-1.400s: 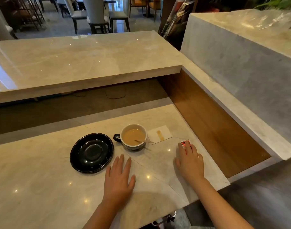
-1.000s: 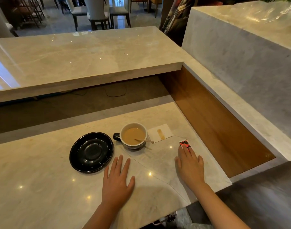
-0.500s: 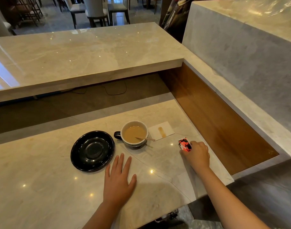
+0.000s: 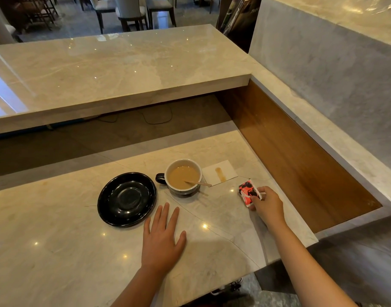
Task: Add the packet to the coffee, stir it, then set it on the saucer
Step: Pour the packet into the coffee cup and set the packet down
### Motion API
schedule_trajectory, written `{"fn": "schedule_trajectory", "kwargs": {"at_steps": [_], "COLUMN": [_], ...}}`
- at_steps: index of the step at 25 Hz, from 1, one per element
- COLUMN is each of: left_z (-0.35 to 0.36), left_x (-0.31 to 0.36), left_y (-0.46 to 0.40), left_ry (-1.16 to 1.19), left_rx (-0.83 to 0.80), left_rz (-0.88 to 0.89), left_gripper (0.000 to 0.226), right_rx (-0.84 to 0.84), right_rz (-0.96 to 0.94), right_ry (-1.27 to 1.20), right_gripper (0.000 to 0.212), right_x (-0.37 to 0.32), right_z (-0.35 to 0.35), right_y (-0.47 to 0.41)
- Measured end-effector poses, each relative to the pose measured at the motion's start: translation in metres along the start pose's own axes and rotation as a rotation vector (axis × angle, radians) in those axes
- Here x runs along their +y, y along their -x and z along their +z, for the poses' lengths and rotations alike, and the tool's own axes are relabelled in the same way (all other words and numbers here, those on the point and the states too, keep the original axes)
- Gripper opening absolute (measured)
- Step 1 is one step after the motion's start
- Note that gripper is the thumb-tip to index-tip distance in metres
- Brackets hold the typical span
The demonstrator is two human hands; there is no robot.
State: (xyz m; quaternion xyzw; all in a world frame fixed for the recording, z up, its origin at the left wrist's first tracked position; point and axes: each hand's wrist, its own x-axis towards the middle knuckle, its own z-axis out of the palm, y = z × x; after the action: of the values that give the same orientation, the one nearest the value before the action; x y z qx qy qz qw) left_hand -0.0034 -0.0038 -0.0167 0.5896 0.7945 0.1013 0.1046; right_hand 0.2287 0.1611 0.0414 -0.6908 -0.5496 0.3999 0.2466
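Observation:
A dark cup (image 4: pixel 183 177) of milky coffee stands on the marble counter with a wooden stirrer (image 4: pixel 199 183) leaning in it. Left of the cup lies an empty black saucer (image 4: pixel 127 199). My right hand (image 4: pixel 266 206) grips a small red, black and white packet (image 4: pixel 247 192) to the right of the cup, tilted up off the counter. My left hand (image 4: pixel 162 238) rests flat on the counter in front of the cup and saucer, fingers spread, holding nothing.
A white napkin (image 4: pixel 220 173) with a brown stain lies just right of the cup. A raised marble bar top (image 4: pixel 114 69) runs behind, and a wooden side panel (image 4: pixel 296 156) and marble ledge close off the right. The counter's edge (image 4: pixel 212 282) is near me.
My right hand went from lying flat over the packet to pinching it and lifting it on edge. My left hand stayed put. The camera view tipped slightly.

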Motion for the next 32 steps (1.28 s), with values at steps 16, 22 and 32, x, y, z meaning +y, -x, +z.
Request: {"fn": "schedule_trajectory", "kwargs": {"at_steps": [16,22,32], "left_z": [0.003,0.006,0.009], "left_x": [-0.002,-0.003,-0.006], "left_y": [-0.001,-0.002,-0.003], "left_ry": [0.001,-0.016,0.002], "left_rx": [-0.006,-0.004,0.002], "left_rz": [-0.023,-0.025,-0.02], "left_gripper": [0.065,0.066,0.066], "right_rx": [-0.24,-0.165,-0.082], "right_rz": [-0.212,-0.517,-1.015], "right_ry": [-0.457,-0.066,0.407], "right_gripper": [0.025,0.026,0.028], "right_x": [-0.091,-0.112,-0.122], "right_z": [0.013,0.038,0.049], "right_y": [0.023,0.014,0.004]}}
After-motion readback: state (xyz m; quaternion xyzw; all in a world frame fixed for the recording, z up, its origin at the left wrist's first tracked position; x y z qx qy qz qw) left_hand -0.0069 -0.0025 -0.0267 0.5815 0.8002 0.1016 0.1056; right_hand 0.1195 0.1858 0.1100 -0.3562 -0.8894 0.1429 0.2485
